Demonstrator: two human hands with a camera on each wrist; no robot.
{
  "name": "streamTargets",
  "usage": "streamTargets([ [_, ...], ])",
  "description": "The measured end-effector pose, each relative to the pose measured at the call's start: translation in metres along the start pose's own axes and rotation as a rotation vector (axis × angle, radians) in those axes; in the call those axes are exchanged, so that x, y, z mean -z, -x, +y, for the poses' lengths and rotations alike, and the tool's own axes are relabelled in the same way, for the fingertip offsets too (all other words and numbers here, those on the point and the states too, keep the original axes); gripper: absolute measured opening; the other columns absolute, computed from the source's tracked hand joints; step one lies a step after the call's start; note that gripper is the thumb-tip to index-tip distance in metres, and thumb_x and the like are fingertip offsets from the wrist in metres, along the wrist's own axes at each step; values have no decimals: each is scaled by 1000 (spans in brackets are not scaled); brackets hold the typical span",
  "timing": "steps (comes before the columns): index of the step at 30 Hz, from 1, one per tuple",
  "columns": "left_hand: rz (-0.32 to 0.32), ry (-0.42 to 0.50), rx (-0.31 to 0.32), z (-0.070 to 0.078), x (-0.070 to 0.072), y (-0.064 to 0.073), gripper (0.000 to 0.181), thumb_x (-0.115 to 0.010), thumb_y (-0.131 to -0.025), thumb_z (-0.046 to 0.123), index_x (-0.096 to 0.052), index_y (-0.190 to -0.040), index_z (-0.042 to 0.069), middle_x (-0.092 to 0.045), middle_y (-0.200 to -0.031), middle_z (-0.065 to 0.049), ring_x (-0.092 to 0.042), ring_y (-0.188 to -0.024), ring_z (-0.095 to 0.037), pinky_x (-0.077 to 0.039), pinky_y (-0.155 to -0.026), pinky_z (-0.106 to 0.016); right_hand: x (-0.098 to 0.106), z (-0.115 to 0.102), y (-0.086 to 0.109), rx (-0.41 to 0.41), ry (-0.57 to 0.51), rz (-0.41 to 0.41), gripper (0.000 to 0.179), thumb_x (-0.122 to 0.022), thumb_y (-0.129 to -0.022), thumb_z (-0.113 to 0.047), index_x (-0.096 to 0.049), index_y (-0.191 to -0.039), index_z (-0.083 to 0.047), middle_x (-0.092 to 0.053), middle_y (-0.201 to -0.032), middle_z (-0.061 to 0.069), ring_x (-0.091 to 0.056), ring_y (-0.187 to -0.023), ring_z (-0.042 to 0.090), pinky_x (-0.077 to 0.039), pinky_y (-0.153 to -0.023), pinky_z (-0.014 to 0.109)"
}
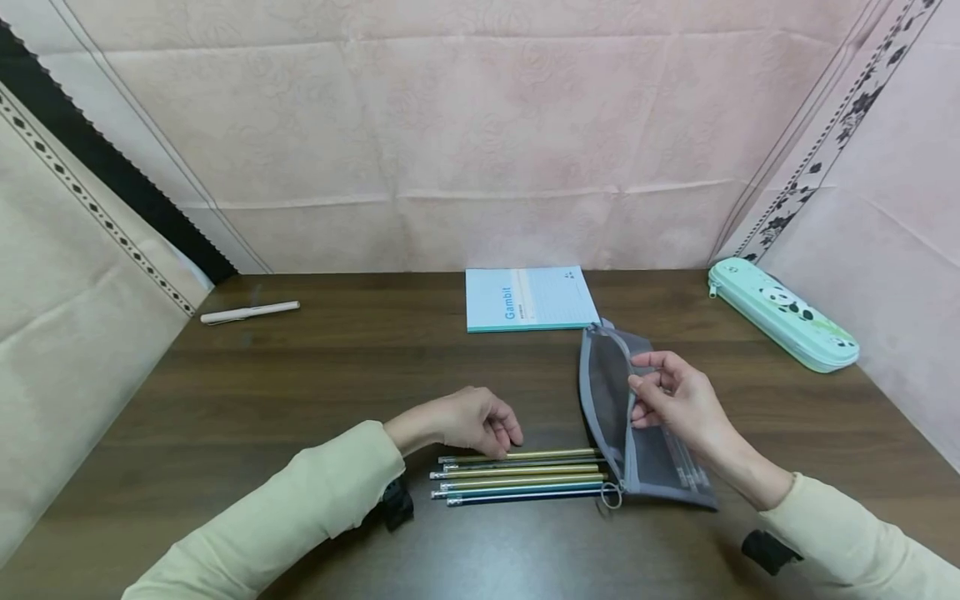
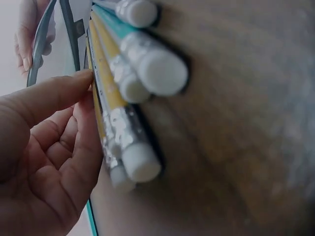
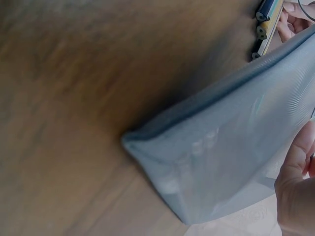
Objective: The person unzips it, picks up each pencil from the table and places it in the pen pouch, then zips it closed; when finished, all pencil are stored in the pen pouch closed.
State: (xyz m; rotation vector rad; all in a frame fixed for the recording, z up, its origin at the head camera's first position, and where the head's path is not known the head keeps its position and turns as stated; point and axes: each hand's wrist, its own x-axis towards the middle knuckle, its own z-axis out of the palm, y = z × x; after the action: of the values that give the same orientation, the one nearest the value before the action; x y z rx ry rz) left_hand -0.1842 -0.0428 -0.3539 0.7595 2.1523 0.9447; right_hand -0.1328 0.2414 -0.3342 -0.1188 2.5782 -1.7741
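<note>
Several pencils (image 1: 517,482) with white erasers lie side by side on the table, gold, teal and dark ones among them. At the far side of the row my left hand (image 1: 480,422) pinches a gold pencil (image 2: 98,108) near its eraser end. My right hand (image 1: 678,400) pinches the zipper edge of a grey mesh pencil pouch (image 1: 667,471), holding its mouth apart. The pouch opening faces the pencils' far ends, close beside them. Through the mesh in the right wrist view, pale pencil-like shapes (image 3: 197,152) show inside.
A light-blue notebook (image 1: 528,300) lies behind the pouch, by its upper corner. At the back right is a mint pencil case (image 1: 783,312) with a panda print. A white pen (image 1: 250,312) lies at the back left. Cloth walls (image 1: 480,150) border the table.
</note>
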Motion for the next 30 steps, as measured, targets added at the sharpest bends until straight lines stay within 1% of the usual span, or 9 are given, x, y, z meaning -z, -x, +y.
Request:
streamTargets([
  [6, 46, -151, -31, 1, 3, 2, 15, -70, -80, -1, -70, -85, 13, -65, -76, 3, -58, -69, -8, -51, -65, -21, 1, -1, 0, -5, 20, 4, 37, -55, -94, -6, -40, -125, 6, -61, -82, 11, -62, -59, 13, -58, -60, 30],
  [11, 79, -278, -40, -2, 11, 3, 19, -68, -77, -3, -69, -82, 15, -64, -75, 3, -55, -68, -8, -49, -64, -21, 1, -1, 0, -10, 19, 9, 37, -55, -94, -8, -41, -126, 6, -62, -83, 11, -62, -59, 13, -58, -60, 29],
  [13, 84, -284, -28, -4, 16, 5, 18, -68, -77, -3, -69, -82, 15, -63, -75, 3, -54, -69, -9, -48, -64, -21, 1, 0, 0, -13, 9, 6, 38, -55, -95, -9, -40, -126, 6, -62, -82, 9, -62, -60, 13, -58, -60, 30],
  [15, 82, -252, -14, -5, 22, 7, 17, -69, -77, -3, -69, -83, 14, -64, -76, 2, -55, -69, -9, -48, -64, -22, 0, 0, 0, -14, 2, 3, 37, -55, -95, -8, -40, -126, 6, -61, -81, 7, -62, -59, 13, -58, -60, 30],
  [17, 67, -176, 7, -4, 29, 7, 17, -68, -78, -2, -69, -86, 12, -64, -78, 0, -55, -70, -10, -50, -64, -24, -1, -1, 0, -15, -7, 0, 38, -55, -95, -9, -40, -126, 6, -61, -81, 7, -62, -59, 12, -58, -60, 30],
  [19, 44, -71, 18, -2, 33, 5, 15, -65, -81, -1, -69, -92, 10, -64, -80, -1, -57, -71, -11, -53, -65, -25, -1, -1, -1, -14, -8, 2, 37, -55, -95, -8, -40, -125, 7, -61, -81, 8, -62, -59, 12, -58, -60, 30],
  [22, 5, 120, 29, 3, 33, -5, 17, -62, -85, 3, -66, -102, 5, -66, -88, -5, -60, -77, -13, -56, -69, -28, -3, -2, -1, -16, -11, 4, 37, -55, -94, -7, -41, -125, 6, -61, -82, 10, -62, -59, 12, -58, -60, 30],
  [27, -27, 459, 60, 19, 16, -32, 29, -63, -88, 7, -60, -116, -1, -68, -101, -12, -66, -88, -18, -57, -74, -28, -6, -2, -2, -19, -29, -9, 37, -55, -94, -7, -41, -125, 7, -62, -80, 7, -62, -59, 12, -58, -60, 31],
  [30, -4, 598, 73, 29, 3, -50, 33, -63, -89, 6, -58, -120, -3, -68, -102, -15, -68, -91, -22, -57, -75, -28, -8, -2, -3, -20, -35, -11, 37, -55, -94, -7, -40, -125, 7, -61, -80, 8, -62, -59, 11, -58, -60, 31],
])
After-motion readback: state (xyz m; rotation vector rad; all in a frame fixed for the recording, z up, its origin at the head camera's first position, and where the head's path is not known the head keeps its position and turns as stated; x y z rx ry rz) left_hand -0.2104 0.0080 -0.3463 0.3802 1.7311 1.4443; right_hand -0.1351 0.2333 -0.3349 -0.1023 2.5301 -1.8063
